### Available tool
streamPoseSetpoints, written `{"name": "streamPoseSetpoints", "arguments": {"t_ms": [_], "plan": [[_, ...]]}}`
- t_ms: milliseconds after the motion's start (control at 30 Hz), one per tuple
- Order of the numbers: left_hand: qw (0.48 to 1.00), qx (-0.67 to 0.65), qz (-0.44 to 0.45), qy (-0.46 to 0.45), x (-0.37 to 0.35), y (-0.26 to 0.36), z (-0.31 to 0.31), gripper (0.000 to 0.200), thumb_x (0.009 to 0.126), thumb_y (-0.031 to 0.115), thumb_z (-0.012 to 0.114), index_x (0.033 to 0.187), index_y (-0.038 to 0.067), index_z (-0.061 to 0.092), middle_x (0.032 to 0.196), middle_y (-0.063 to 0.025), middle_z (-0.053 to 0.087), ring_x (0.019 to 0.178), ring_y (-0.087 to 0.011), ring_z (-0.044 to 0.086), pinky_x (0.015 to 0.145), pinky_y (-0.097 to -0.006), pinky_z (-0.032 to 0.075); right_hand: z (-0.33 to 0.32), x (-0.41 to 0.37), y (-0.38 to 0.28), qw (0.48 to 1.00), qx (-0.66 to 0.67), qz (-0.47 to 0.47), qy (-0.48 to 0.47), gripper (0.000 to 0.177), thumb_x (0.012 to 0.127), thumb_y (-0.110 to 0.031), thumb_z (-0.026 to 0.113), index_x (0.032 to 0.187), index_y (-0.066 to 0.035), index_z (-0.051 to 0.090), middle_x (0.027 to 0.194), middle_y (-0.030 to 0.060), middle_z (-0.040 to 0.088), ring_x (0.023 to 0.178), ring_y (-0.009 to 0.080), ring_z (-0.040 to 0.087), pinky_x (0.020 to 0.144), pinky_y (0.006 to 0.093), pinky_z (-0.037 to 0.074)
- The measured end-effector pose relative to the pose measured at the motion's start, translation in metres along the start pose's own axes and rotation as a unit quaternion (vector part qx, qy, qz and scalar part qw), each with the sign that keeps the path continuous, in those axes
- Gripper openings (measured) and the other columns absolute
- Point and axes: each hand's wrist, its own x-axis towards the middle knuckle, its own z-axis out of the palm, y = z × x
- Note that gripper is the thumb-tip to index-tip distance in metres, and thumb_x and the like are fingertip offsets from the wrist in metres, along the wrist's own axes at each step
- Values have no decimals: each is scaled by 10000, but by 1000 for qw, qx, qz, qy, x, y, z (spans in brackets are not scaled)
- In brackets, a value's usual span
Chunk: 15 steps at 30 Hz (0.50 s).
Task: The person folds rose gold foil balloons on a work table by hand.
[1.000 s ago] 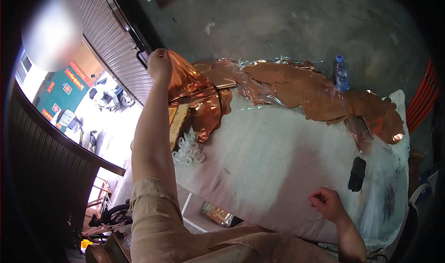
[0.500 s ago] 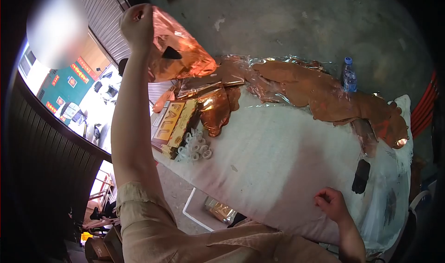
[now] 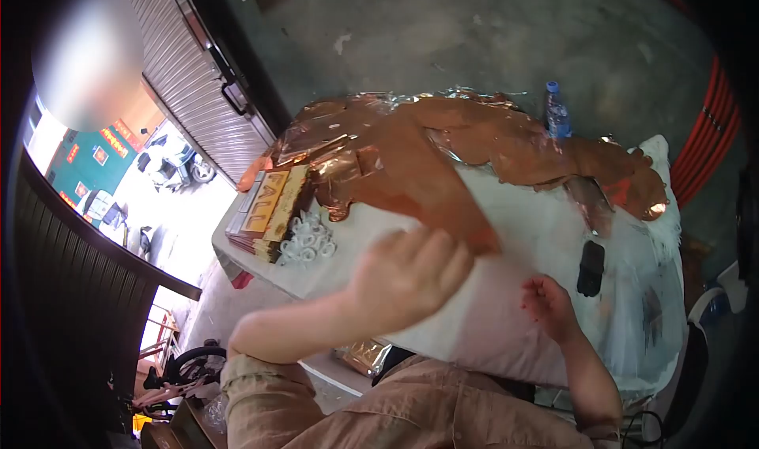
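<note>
My left hand (image 3: 411, 279) is a closed, motion-blurred fist above the near side of the white-covered table (image 3: 506, 267). It appears closed on a flat copper-coloured foil balloon (image 3: 439, 192), which stretches from the foil pile to just beyond my knuckles; the grip itself is hidden. Loosely bent, with nothing visible in its fingers, my right hand (image 3: 547, 305) hovers near the table's front edge. A black oblong object (image 3: 590, 269) lies just beyond it. More flat copper foil pieces (image 3: 545, 152) overlap along the far edge.
At the table's left stand a box marked FALL (image 3: 273, 208) and a heap of white rings (image 3: 307, 239). A water bottle (image 3: 557, 111) is at the far edge. Red tubing (image 3: 708, 133) runs along the right. Beyond the roller shutter (image 3: 186, 62), a scooter (image 3: 175, 163) is parked.
My left hand has come down from the upper left to the near middle of the table, and the raised foil now lies stretched across it. My right hand has barely moved. The view has shifted slightly.
</note>
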Motion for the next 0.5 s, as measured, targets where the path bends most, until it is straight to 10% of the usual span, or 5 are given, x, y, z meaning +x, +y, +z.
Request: {"name": "streamPoseSetpoints", "arguments": {"t_ms": [167, 300, 433, 500], "plan": [[984, -173, -37, -26, -15, 82, 42, 170, 677, 154, 603, 831, 87, 574, 735, -21, 477, 655, -152, 533, 497, -282, 433, 23, -2, -5, 993, 18, -116, 13, 663, 822, -43, 673, 1389, -72, 329, 1132, 86, 553, 938, 117, 581, 753, 253, 496], [965, -251, -49, -63, -17, 118, 62, 182, 717, 138, 661, 875, 96, 582, 737, -32, 522, 724, -187, 591, 565, -314, 489, 17, 1, -14, 940, -173, -281, 89, 596, 776, -51, 673, 1331, -58, 456, 1176, 94, 524, 987, 167, 573, 816, 283, 483], [706, -659, -162, -202, -7, 80, 64, 246, 845, 132, 646, 1083, 69, 627, 922, -94, 642, 888, -260, 628, 715, -372, 517, -3, 4, -1, 964, -188, -186, 38, 372, 756, -39, 673, 1126, -40, 630, 1146, 101, 544, 1017, 186, 572, 844, 268, 471], [822, -521, -168, -155, -18, 44, 108, 349, 803, 96, 662, 1147, 50, 620, 975, -132, 652, 915, -288, 625, 782, -368, 506, -3, 3, -6, 982, -124, -139, 38, 304, 764, -28, 659, 1068, -36, 664, 1115, 95, 561, 1005, 184, 574, 849, 266, 469]]}}
